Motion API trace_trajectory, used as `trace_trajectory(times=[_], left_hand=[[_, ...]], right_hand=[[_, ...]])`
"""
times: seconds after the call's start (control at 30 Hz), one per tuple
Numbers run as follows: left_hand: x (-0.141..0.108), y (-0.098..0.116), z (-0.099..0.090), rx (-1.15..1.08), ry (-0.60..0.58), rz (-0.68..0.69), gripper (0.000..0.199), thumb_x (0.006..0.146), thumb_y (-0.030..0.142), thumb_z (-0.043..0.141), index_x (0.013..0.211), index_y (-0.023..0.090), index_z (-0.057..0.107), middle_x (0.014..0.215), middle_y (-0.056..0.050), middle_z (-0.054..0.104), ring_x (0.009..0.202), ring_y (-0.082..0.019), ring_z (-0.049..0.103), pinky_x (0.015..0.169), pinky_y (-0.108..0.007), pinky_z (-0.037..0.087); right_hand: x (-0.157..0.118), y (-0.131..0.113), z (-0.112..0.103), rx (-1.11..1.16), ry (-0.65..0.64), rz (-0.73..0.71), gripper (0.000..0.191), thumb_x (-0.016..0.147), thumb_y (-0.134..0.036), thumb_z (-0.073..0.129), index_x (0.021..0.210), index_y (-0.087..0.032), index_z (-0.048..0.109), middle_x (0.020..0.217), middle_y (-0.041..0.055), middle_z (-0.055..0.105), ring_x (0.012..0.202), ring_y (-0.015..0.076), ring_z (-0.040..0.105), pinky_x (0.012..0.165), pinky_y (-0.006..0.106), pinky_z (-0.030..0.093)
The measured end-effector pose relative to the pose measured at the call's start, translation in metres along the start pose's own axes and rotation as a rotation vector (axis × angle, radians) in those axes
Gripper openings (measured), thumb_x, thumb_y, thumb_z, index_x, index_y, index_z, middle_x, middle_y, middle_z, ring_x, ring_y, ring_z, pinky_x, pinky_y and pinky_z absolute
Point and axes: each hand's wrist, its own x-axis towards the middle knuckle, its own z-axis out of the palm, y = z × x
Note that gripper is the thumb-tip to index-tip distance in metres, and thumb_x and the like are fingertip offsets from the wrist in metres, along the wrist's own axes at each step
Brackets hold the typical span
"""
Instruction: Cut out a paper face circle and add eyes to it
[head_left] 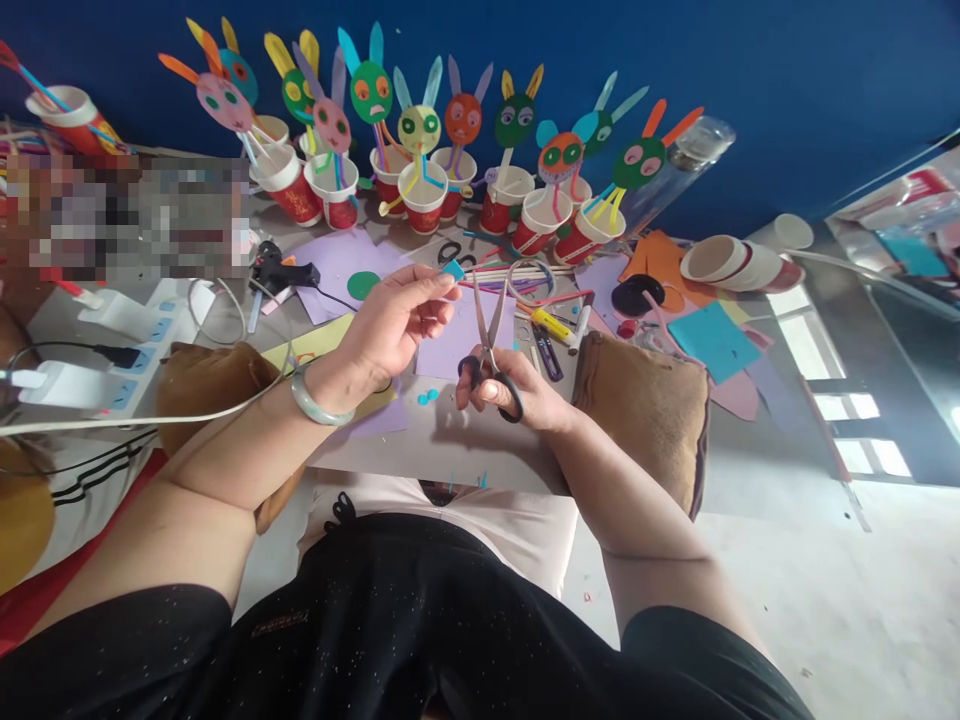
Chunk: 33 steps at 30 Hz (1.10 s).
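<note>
Between the thumb and fingers of my left hand (pixel 401 315) is a small piece of blue paper (pixel 453 270), held above the table. My right hand (pixel 517 388) has its fingers through the black handles of a pair of scissors (pixel 489 335). The blades point up and stand apart, a little to the right of the blue paper and not touching it. Below the hands, small blue paper cutouts (pixel 427 397) lie near the table's front edge. Purple paper (pixel 439 355) lies flat behind them, and a green paper circle (pixel 365 286) is left of my left hand.
Red paper cups (pixel 424 200) with paper animal heads on sticks line the back. A glue gun (pixel 281 272) and a power strip (pixel 146 355) with cables are at left. Brown cushions (pixel 641 410) flank the table front. A utility knife (pixel 547 352) and stacked cups (pixel 739 265) lie right.
</note>
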Motion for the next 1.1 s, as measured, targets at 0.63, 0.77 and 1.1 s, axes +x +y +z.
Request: trace_trajectory(times=[0.63, 0.77, 1.1], left_hand=[[-0.005, 0.003, 0.001, -0.03, -0.022, -0.015, 0.025, 0.078, 0.025, 0.08, 0.075, 0.018, 0.057, 0.075, 0.003, 0.067, 0.06, -0.004, 0.059, 0.05, -0.015, 0.039], [-0.003, 0.002, 0.001, -0.043, -0.011, -0.008, 0.022, 0.08, 0.024, 0.079, 0.075, 0.018, 0.058, 0.074, 0.003, 0.068, 0.058, -0.004, 0.058, 0.049, -0.016, 0.038], [-0.009, -0.016, 0.009, 0.0, -0.023, -0.064, 0.028, 0.078, 0.025, 0.089, 0.075, 0.018, 0.062, 0.072, 0.005, 0.066, 0.055, -0.003, 0.057, 0.048, -0.017, 0.038]], right_hand=[[0.0, 0.003, -0.001, -0.03, -0.032, 0.054, 0.071, 0.079, -0.087, 0.074, 0.086, -0.017, 0.062, 0.071, 0.0039, 0.071, 0.062, 0.0134, 0.06, 0.058, 0.025, 0.041], [0.001, 0.001, 0.002, -0.038, 0.071, 0.029, 0.071, 0.077, -0.088, 0.075, 0.082, -0.019, 0.062, 0.067, 0.0029, 0.069, 0.057, 0.0125, 0.055, 0.054, 0.026, 0.04], [0.007, 0.007, 0.011, -0.233, 0.442, 0.019, 0.078, 0.062, -0.095, 0.079, 0.075, -0.022, 0.055, 0.068, 0.0025, 0.069, 0.059, 0.0134, 0.054, 0.057, 0.028, 0.042]])
